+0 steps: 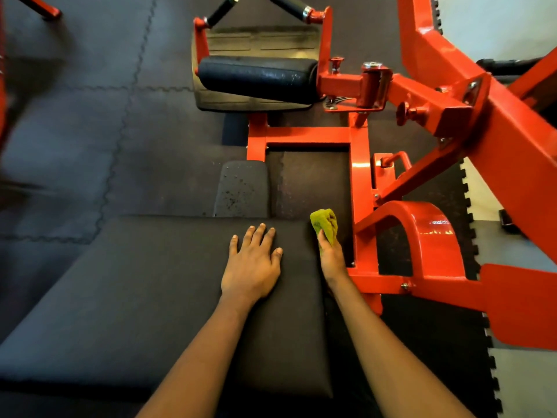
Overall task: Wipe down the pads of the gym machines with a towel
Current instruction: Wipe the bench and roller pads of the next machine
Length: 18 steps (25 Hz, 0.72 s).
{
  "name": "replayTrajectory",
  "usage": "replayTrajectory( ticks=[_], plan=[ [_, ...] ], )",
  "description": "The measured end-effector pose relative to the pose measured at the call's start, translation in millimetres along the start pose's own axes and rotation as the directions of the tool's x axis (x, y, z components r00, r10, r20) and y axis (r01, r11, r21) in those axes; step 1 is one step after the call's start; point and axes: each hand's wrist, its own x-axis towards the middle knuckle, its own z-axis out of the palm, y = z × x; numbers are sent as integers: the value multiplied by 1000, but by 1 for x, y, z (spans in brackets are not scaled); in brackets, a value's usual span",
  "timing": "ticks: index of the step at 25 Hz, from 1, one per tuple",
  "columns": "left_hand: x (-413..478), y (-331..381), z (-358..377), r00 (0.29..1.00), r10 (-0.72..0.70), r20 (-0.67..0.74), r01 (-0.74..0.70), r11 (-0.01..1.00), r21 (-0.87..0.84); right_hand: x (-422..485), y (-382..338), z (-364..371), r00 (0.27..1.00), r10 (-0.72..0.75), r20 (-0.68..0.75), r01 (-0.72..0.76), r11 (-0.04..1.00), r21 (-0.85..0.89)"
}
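1. Two bare forearms point(211, 342) come in from the bottom edge, nearest the camera, and reach forward over the machine.
2. Large pad point(120, 297): black and flat, fills the lower left and centre. Both arms lie over its right part.
3. Left hand point(251, 267): palm down on the large pad near its far edge. Fingers straight and a little spread, thumb out to the side, holding nothing.
4. Right hand point(331, 260): at the right edge of the large pad, between pad and red frame point(360, 176). Fingers curled round the towel point(325, 223).
5. Towel: yellow-green, bunched into a wad that sticks out past the fingertips. It sits at the pad's far right corner, by the edge. Cannot tell if it presses on the pad side or hangs just off it.
6. Small pad point(241, 188): narrow, black, speckled with marks, just beyond the large pad's far edge. Neither hand touches it.
7. Roller pad point(256, 76): black cylinder lying crosswise further out, mounted on the red frame, well away from the hands.
8. Footplate point(259, 40): dark ribbed plate behind and under the roller pad.
9. Two black grip handles point(221, 10) angle up at the top edge.
10. Curved red cover point(431, 230): glossy, right of the towel hand, part of the frame.
11. Floor tiles point(75, 131): dark rubber with interlocking toothed seams, all round the machine.
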Motion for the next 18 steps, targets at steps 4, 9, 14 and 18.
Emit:
replayTrajectory(
  ticks=[4,9,14,18],
  plan=[
    [-1,1,-2,1000,-1,5,1,1000,2,15,-10,3,991,129,28,-127,990,-68],
    [-2,2,-3,1000,5,6,-5,1000,-6,-5,5,-9,974,224,-35,-223,974,31],
    [0,1,-1,1000,0,10,0,1000,-3,6,3,-4,934,355,45,-358,924,133],
    [1,1,0,1000,-1,-5,1,1000,-5,-7,-11,-5,962,263,77,-274,937,215]
  ],
)
